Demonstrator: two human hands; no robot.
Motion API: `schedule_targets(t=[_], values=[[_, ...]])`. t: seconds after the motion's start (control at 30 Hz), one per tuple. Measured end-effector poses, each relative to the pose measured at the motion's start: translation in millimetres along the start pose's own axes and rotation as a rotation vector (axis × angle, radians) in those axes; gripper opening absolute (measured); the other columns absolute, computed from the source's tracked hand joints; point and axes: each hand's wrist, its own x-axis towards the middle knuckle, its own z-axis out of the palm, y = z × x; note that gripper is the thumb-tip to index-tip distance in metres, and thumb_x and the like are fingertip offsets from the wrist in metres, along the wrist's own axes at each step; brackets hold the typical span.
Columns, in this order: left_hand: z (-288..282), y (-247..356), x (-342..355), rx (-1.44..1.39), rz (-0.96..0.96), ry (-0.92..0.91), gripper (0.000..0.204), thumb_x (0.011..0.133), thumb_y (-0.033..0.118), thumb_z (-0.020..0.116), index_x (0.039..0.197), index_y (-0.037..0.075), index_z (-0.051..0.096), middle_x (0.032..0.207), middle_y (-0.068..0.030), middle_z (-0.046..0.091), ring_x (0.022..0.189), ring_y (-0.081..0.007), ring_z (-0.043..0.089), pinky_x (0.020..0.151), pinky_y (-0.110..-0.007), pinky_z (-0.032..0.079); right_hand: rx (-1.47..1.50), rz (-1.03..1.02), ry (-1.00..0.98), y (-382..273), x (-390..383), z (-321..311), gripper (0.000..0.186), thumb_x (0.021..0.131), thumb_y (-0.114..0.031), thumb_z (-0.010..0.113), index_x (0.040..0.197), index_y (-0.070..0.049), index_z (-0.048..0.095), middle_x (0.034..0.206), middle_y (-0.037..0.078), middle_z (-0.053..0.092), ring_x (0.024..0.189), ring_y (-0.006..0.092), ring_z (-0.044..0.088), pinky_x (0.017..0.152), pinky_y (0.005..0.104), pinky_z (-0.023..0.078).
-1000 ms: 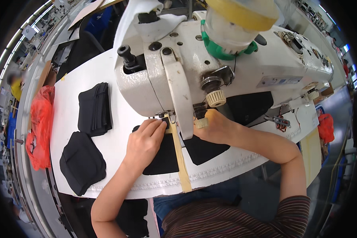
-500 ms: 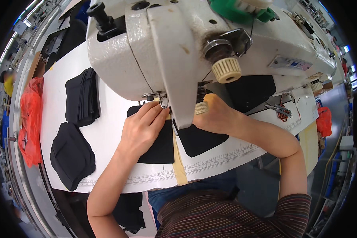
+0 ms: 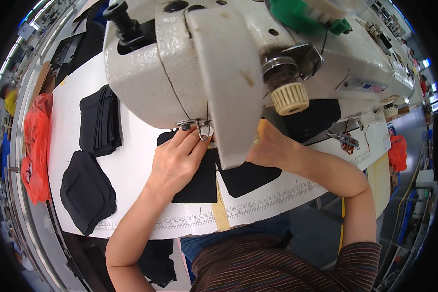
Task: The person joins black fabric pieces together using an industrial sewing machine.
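A white sewing machine [image 3: 146, 82] fills the upper middle and covers much of the work. Below its needle area, my left hand [image 3: 177, 158] presses bunched fingers onto a black fabric piece [image 3: 199, 187], its fingertips close to the bent wire guard [image 3: 205, 131]. Its thumb is mostly out of sight. My right hand [image 3: 272, 148] is curled at the right side of the machine head, over a second black fabric piece [image 3: 248, 182]. The machine's long front lever [image 3: 228, 87] hides its fingertips. A narrow gap separates the two pieces at their near ends.
Stacked black pieces [image 3: 98, 121] and another black pile [image 3: 87, 192] lie to the left on the white table. More black fabric [image 3: 314, 119] lies behind my right hand. Metal thread snips [image 3: 343, 138] rest at right. Yellow tape [image 3: 221, 209] crosses the printed ruler. Red plastic bag [image 3: 36, 146] hangs left.
The machine head appears slightly shifted and larger in view, now covering more of my right hand's fingers. Both hands stay at the fabric, with only a slight shift.
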Motion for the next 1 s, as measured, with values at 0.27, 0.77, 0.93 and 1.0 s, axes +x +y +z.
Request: schedule_targets(t=[0.27,0.77,0.93,1.0], values=[[-1,1,2,0.042,-0.025,-0.035,0.029,0.070,0.003,0.074,0.099,0.003,0.069,0.087,-0.0039,0.064,0.078,-0.0197,0.063,0.054,-0.029,0.051,-0.029,-0.021,-0.028,4,-5,6,0.007,0.071,-0.009,0.065,0.074,-0.009,0.060,0.065,0.001,0.050,0.062,0.0140,0.056,0.052,0.0270,0.049],[-5,0,2,-0.028,-0.052,-0.021,0.019,0.069,0.000,0.067,0.088,-0.001,0.068,0.092,-0.0071,0.066,0.086,-0.0198,0.064,0.064,-0.029,0.055,-0.092,0.036,-0.122,-7,-2,-1,0.012,0.076,-0.009,0.064,0.087,-0.004,0.065,0.068,0.003,0.054,0.063,0.0157,0.059,0.053,0.0289,0.051],[-12,-7,1,-0.286,-0.233,-0.033,0.018,0.070,-0.003,0.067,0.086,0.004,0.069,0.091,-0.0063,0.066,0.081,-0.0221,0.065,0.063,-0.031,0.054,0.005,0.027,-0.062,-5,3,-13,0.004,0.073,-0.007,0.062,0.076,-0.006,0.060,0.070,0.004,0.054,0.071,0.0183,0.060,0.059,0.0300,0.052],[-9,-10,-4,-0.279,-0.173,-0.071,0.024,0.070,-0.001,0.071,0.094,0.005,0.069,0.094,-0.0056,0.065,0.078,-0.0256,0.064,0.066,-0.034,0.052,0.021,0.055,-0.067,-4,2,-12,0.005,0.072,-0.007,0.062,0.076,-0.005,0.060,0.072,0.004,0.055,0.072,0.0185,0.060,0.060,0.0301,0.052]])
